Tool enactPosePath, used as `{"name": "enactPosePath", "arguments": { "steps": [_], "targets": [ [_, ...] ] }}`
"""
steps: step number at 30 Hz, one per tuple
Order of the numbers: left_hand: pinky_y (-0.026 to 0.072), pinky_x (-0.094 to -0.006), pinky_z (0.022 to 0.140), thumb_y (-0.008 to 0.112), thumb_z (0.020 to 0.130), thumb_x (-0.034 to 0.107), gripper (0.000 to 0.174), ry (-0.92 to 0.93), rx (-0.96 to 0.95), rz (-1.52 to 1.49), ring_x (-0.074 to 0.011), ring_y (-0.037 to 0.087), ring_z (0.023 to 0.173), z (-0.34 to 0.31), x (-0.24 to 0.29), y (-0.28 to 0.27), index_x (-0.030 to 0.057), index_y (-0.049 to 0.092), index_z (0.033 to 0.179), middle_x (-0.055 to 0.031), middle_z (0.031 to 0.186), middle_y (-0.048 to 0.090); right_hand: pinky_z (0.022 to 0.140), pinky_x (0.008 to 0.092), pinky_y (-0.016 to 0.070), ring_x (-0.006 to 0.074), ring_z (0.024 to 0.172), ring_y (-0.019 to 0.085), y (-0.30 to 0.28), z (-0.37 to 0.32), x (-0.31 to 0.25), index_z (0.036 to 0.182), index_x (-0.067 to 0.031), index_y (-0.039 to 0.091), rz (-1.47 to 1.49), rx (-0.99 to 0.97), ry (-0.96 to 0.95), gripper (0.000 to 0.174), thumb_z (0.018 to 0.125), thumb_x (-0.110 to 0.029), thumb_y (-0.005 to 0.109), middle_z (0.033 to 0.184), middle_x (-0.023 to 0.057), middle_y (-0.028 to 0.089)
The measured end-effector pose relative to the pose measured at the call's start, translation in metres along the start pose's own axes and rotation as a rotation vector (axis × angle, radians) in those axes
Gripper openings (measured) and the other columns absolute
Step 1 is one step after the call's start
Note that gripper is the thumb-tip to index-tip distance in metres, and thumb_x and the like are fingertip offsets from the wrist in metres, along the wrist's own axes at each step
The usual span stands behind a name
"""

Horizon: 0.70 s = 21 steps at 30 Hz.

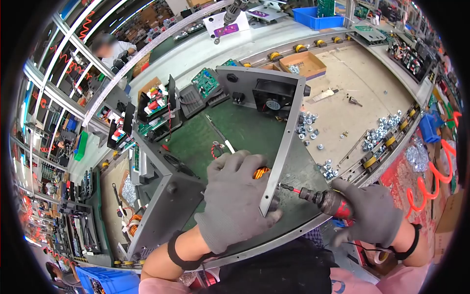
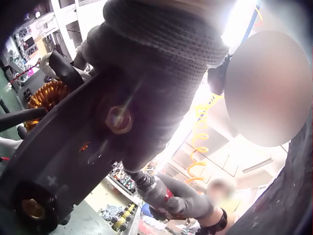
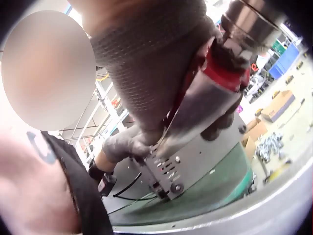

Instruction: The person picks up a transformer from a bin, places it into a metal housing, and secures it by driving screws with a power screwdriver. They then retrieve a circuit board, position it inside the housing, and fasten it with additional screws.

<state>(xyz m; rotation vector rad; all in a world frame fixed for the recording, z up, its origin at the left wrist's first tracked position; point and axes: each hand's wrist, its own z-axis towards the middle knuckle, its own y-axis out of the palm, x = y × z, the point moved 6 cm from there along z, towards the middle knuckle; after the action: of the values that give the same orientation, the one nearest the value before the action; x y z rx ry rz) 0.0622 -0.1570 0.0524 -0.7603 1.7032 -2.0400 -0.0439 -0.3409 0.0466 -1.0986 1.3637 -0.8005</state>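
A dark metal housing stands on the green work surface, its fan on the far panel. The left hand, in a grey glove, grips the housing's near end, fingers over the wall beside a copper coil. In the left wrist view the coil sits behind the panel. The gloved right hand is curled round a red and black power driver. Its bit points left at the housing wall; whether it touches cannot be told. The right wrist view shows the driver above the perforated panel.
Another dark housing stands at the left. Circuit boards and heatsinks lie behind. Loose screws and a cardboard tray are on the right board. A red coiled hose hangs at the far right.
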Motion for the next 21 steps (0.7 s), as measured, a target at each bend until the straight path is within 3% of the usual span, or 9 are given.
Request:
{"name": "enactPosePath", "arguments": {
  "steps": [3, 5, 8, 15, 20, 21],
  "targets": [
    [0.0282, -0.0465, 0.099, 0.075, 0.059, 0.040, 0.059, -0.005, -0.007, -0.017, -0.0282, 0.046, 0.115, 0.000, 0.000, 0.001, 0.0175, 0.067, 0.112, -0.0059, 0.119, 0.054, 0.061, 0.0386, 0.0462, 0.0272, 0.070, 0.064, 0.005, 0.002, -0.002, 0.131, -0.0051, 0.048, -0.046, -0.124, 0.008, 0.078, 0.068, -0.043, 0.076, 0.076, 0.0102, 0.063],
    [0.0284, -0.0469, 0.099, 0.075, 0.058, 0.040, 0.058, -0.008, 0.007, -0.005, -0.0281, 0.046, 0.115, 0.001, 0.000, 0.000, 0.0180, 0.067, 0.111, -0.0055, 0.118, 0.054, 0.063, 0.0361, 0.0448, 0.0247, 0.068, 0.062, 0.007, 0.003, -0.003, 0.132, -0.0063, 0.048, -0.357, 0.034, -0.013, 0.076, 0.069, -0.040, 0.076, 0.076, 0.0083, 0.061],
    [0.0290, -0.0465, 0.098, 0.075, 0.058, 0.040, 0.057, -0.006, 0.014, -0.013, -0.0274, 0.047, 0.114, 0.004, 0.003, 0.001, 0.0186, 0.068, 0.110, -0.0050, 0.117, 0.055, 0.064, 0.0363, 0.0445, 0.0238, 0.070, 0.062, 0.003, 0.003, -0.002, 0.132, -0.0067, 0.048, -0.417, 0.040, -0.012, 0.074, 0.070, -0.036, 0.075, 0.077, 0.0069, 0.061],
    [0.0311, -0.0456, 0.097, 0.074, 0.058, 0.039, 0.053, -0.007, 0.042, -0.016, -0.0267, 0.048, 0.113, 0.028, 0.019, 0.004, 0.0165, 0.069, 0.105, -0.0056, 0.115, 0.056, 0.065, 0.0370, 0.0440, 0.0258, 0.071, 0.061, -0.008, -0.001, 0.022, 0.131, -0.0056, 0.048, -0.328, 0.146, 0.004, 0.080, 0.064, -0.033, 0.080, 0.078, 0.0080, 0.060],
    [0.0336, -0.0468, 0.097, 0.072, 0.062, 0.035, 0.050, -0.051, 0.081, -0.152, -0.0296, 0.049, 0.111, 0.057, 0.034, 0.015, 0.0072, 0.063, 0.102, -0.0143, 0.113, 0.053, 0.064, 0.0415, 0.0481, 0.0327, 0.074, 0.062, -0.019, -0.030, 0.045, 0.126, -0.0033, 0.048, -0.167, 0.403, 0.125, 0.089, 0.051, -0.027, 0.088, 0.085, 0.0134, 0.063],
    [0.0334, -0.0473, 0.097, 0.070, 0.065, 0.034, 0.051, -0.048, 0.203, -0.191, -0.0299, 0.049, 0.111, 0.064, 0.041, 0.014, 0.0041, 0.059, 0.105, -0.0145, 0.109, 0.053, 0.065, 0.0414, 0.0497, 0.0344, 0.074, 0.063, -0.023, -0.037, 0.049, 0.125, -0.0033, 0.048, -0.141, 0.456, 0.117, 0.089, 0.050, -0.028, 0.089, 0.086, 0.0140, 0.064]
  ]
}}
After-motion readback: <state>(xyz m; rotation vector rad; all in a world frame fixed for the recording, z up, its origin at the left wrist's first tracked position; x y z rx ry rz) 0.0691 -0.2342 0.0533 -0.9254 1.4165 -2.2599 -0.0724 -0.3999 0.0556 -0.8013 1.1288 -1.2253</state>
